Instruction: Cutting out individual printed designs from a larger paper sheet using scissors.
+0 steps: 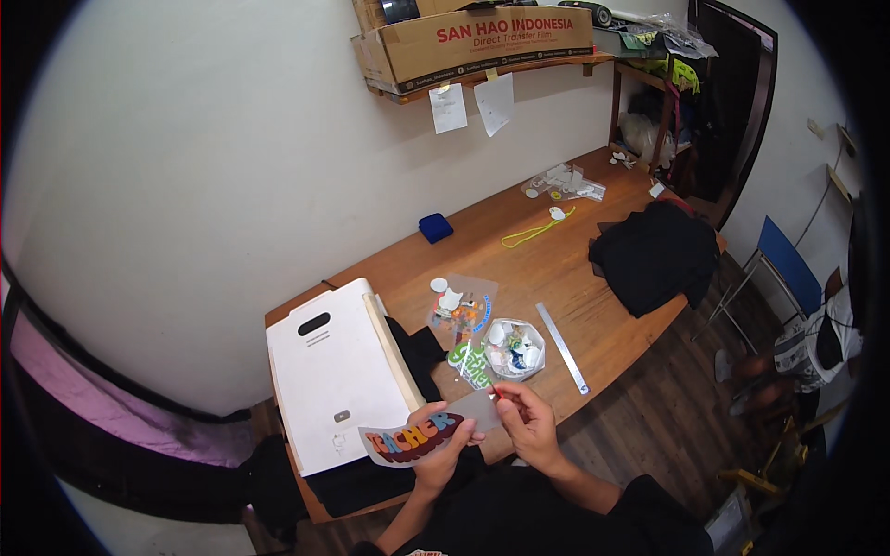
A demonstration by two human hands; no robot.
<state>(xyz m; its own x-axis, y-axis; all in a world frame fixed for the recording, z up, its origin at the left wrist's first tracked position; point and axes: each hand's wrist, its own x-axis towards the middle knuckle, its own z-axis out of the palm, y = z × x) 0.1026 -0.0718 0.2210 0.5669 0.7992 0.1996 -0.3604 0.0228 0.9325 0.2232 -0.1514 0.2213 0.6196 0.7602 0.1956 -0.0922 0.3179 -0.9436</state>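
My left hand is closed on a sheet of transfer film, its thumb on the near side. The film is clear and curled, with large multicoloured lettering on a dark red backing. At the film's right end my right hand is closed in a pinch around a small red object, mostly hidden by the fingers, so its kind does not show. Just beyond the hands stands a bowl-like container of white scraps. Beside it lie a film with green lettering and a clear sheet with orange and blue prints.
A white heat-press-like machine stands at the left over black cloth. A steel ruler lies right of the container. Farther off are a yellow cord, a blue pouch and black garments. At far right, a person sits.
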